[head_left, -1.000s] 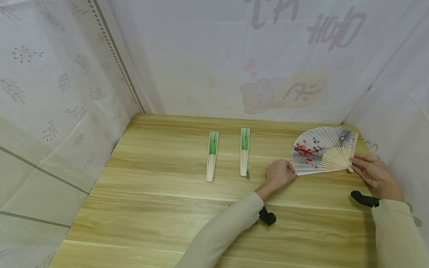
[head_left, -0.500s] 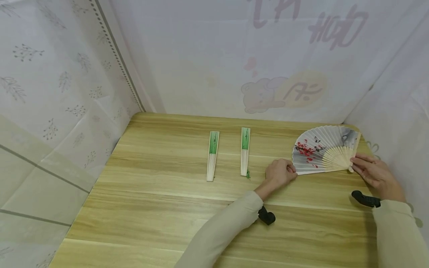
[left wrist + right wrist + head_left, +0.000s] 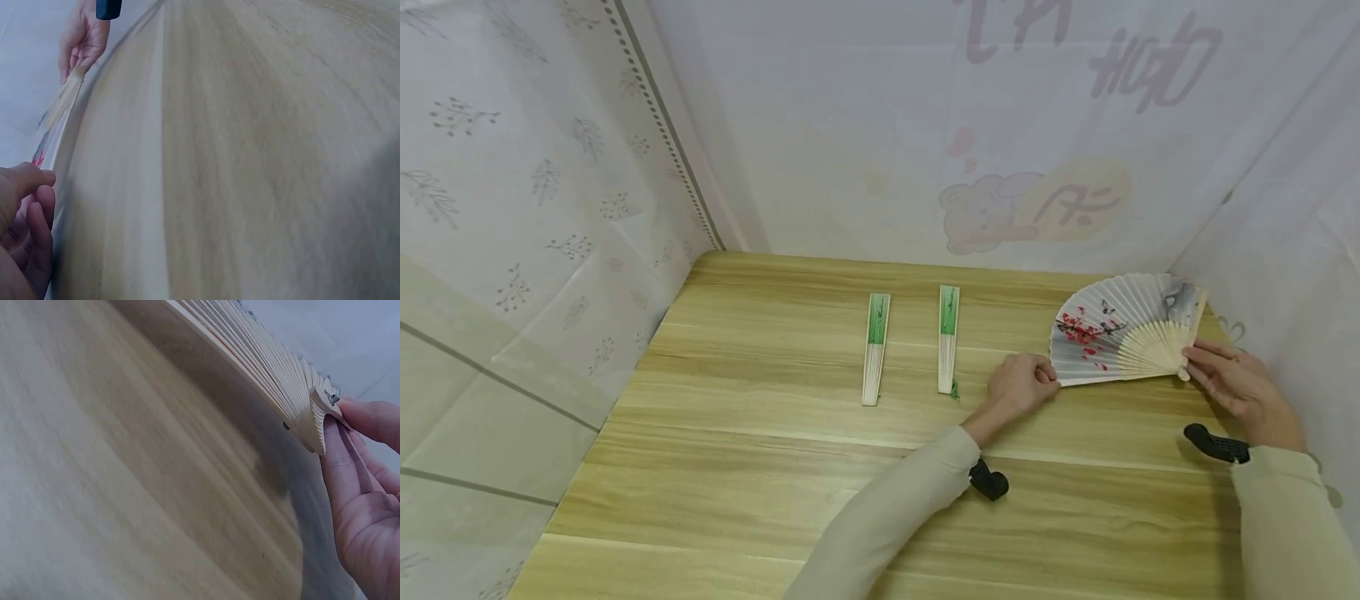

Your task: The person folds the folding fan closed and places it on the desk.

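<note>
A folding fan [image 3: 1093,337], spread wide, has grey-white cloth with red blossoms and pale wooden ribs. My left hand [image 3: 1021,387] pinches the outer end of its near edge between thumb and fingers. By the pivot, my right hand [image 3: 1243,387] grips the far guard rib. In the right wrist view the bunched ribs [image 3: 275,369] meet beside the thumb and fingers, a little above the tabletop. Two folded fans with green tops lie on the table to the left: one fan [image 3: 876,350] farther off, the other fan [image 3: 948,340] closer and bearing a green tassel.
The wooden table [image 3: 737,467] fills the lower view. A white printed curtain [image 3: 835,150] hangs behind its back edge, and another curtain [image 3: 1307,250] runs along the right side near my right hand. Black devices sit at both wrists, such as the right one [image 3: 1217,446].
My left hand has shifted slightly left and away from me, and the fan's left edge has moved with it. My right hand barely moves; the two folded fans stay put.
</note>
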Demonstrator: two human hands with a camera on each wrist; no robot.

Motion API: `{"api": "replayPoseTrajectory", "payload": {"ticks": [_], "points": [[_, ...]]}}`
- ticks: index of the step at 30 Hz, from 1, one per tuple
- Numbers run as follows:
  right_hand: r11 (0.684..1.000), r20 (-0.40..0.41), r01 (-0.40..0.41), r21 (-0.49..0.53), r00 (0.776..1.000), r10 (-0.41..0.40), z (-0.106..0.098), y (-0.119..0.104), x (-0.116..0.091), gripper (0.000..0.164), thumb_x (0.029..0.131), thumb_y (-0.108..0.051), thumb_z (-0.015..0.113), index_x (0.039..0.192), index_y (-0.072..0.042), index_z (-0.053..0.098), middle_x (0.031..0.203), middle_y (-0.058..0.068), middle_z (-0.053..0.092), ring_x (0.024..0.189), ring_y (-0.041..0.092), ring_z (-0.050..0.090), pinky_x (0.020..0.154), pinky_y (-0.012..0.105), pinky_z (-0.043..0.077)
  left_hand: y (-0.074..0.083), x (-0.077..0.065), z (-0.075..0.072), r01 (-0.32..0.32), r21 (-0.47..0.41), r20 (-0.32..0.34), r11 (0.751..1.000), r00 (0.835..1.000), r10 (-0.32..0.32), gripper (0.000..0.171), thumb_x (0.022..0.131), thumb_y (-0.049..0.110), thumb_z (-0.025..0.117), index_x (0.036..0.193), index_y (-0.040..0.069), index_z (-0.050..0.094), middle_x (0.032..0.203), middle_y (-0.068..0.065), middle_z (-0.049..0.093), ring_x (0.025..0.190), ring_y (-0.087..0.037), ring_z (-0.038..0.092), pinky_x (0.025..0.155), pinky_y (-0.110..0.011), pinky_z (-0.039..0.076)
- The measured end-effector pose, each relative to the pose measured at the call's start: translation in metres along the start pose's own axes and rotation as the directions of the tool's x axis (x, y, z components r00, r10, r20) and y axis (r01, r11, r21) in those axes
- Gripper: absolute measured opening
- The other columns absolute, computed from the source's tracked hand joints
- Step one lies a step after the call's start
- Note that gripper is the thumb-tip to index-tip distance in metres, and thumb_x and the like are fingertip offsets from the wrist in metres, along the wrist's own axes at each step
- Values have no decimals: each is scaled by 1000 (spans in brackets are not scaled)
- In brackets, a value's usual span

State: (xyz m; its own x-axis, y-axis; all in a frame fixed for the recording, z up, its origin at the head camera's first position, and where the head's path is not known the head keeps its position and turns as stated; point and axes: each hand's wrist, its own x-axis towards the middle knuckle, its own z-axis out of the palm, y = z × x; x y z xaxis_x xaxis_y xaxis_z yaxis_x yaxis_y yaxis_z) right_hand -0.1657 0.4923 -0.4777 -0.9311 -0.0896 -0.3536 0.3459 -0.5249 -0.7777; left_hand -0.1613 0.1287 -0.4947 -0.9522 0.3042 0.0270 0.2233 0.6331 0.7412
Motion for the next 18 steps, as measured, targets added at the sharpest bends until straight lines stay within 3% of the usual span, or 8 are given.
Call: {"api": "replayPoseTrajectory", "payload": {"ticks": [9,18], "points": [[999,-6,13,38,1000,-13,23,-5,-3,30,103,11,49,109,-3,75,107,11,70,98,21,70,91,27,53,-3,3,-26,-82,20,-42,996,996,83,9,87,24,80,82,26,72,70,23,56,59,10,49,52,-13,41],[977,110,83,198,988,-107,56,-2,-6,35,103,15,39,115,6,70,109,18,68,100,27,70,92,32,54,-9,3,-77,-218,3,-10,976,976,218,6,94,23,76,92,19,72,79,17,60,60,2,51,49,-16,42]]}}
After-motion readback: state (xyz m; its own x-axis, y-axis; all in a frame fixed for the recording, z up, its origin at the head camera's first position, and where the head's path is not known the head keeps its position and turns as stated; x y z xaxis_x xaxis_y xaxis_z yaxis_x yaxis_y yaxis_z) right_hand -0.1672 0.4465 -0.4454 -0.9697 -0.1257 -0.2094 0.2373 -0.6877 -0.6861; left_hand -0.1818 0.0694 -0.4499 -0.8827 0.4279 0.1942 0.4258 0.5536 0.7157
